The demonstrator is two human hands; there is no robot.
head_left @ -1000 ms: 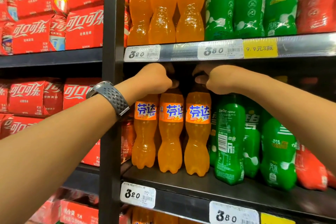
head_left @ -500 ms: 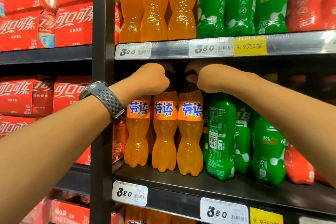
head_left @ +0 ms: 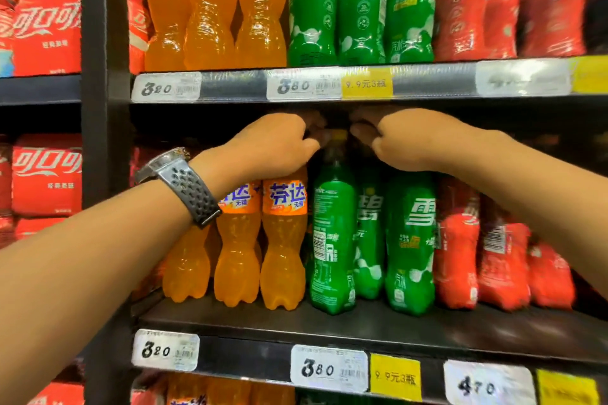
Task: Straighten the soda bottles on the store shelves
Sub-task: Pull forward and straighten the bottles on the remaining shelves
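Curling narrow, left grip (head_left: 279,145) and right grip (head_left: 411,143) flank the yellow cap (head_left: 339,134) of the green bottle (head_left: 334,240) standing between and below them on the shelf (head_left: 444,329); shadow hides whether either holds it. Orange bottles (head_left: 283,256) stand under the left grip.

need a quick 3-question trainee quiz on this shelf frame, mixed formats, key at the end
1. True or false: the leftmost green bottle on the middle shelf faces barcode-side out.
2. The watch is on which wrist? A) left B) right
3. Fill in: the white price tag directly below that bottle reads ___.
Key: 1 true; 2 A; 3 380.
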